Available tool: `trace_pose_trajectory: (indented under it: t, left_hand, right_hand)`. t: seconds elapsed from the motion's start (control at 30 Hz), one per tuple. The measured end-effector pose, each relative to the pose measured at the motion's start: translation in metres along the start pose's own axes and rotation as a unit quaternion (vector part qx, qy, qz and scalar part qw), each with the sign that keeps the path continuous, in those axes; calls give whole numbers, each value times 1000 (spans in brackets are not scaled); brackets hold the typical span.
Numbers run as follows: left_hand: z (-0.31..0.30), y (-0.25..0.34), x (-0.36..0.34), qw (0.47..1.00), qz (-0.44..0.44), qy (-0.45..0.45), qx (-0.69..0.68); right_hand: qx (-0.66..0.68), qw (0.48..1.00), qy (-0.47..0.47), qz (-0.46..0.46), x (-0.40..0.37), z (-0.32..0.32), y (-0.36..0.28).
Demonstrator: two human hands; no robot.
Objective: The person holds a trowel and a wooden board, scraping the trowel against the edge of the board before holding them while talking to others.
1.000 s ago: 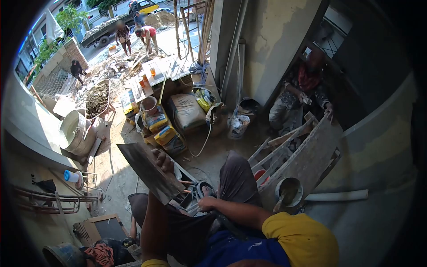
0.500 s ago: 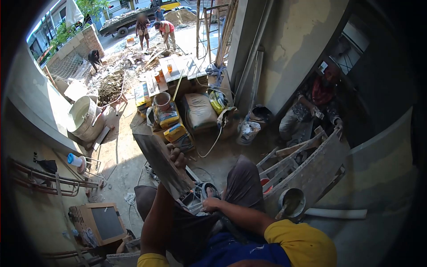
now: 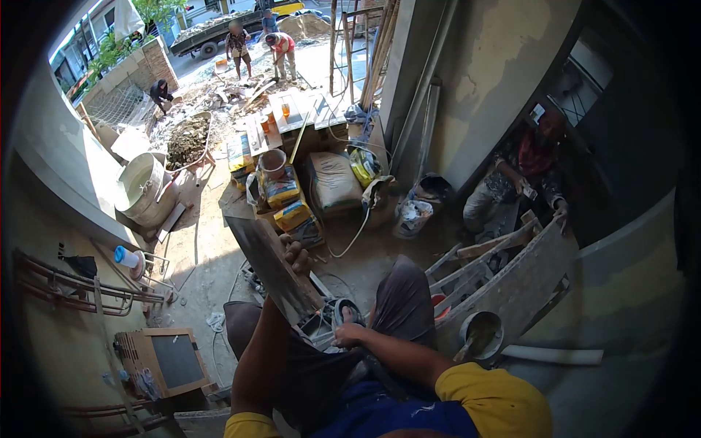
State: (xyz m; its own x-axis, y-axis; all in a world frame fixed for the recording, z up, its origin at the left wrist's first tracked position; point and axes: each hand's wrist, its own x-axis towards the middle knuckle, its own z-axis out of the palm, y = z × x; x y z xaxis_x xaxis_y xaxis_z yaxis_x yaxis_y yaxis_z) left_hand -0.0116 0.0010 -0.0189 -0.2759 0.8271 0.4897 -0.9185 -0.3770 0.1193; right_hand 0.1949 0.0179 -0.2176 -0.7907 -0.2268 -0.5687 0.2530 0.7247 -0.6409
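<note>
My left hand (image 3: 295,255) is closed around the right edge of a flat dark grey board (image 3: 266,269), brownish along that edge, which I hold tilted up in front of my left knee. Between my knees, my right hand (image 3: 349,335) is curled closed, low beside a sandalled foot (image 3: 347,314). What its fingers hold, if anything, I cannot make out. Below the board's lower end lie metal parts (image 3: 318,321), partly hidden by the board and my legs.
A bucket (image 3: 482,333) and a white pipe (image 3: 553,355) lie to my right. Beyond a wooden plank frame (image 3: 504,281) crouches a co-worker (image 3: 522,164). Cement bags (image 3: 334,179) and a large tub (image 3: 144,188) stand ahead. A framed dark panel (image 3: 175,360) leans at left.
The view has shifted slightly, so the surroundings appear a little lower and to the right. My grip on the board stays the same, and my right hand has barely moved.
</note>
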Motion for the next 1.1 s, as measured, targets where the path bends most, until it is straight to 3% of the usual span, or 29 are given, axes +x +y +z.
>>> trace_pose_trajectory:
  t: [0.27, 1.1]
  left_hand:
    - [-3, 0, 1, 1000, -3, -2, 0]
    - [-7, 2, 3, 999, -19, -33, -15]
  right_hand:
    - [29, 998, -30, 47, -5, -7, -7]
    - [-19, 1000, -7, 23, -16, -19, -17]
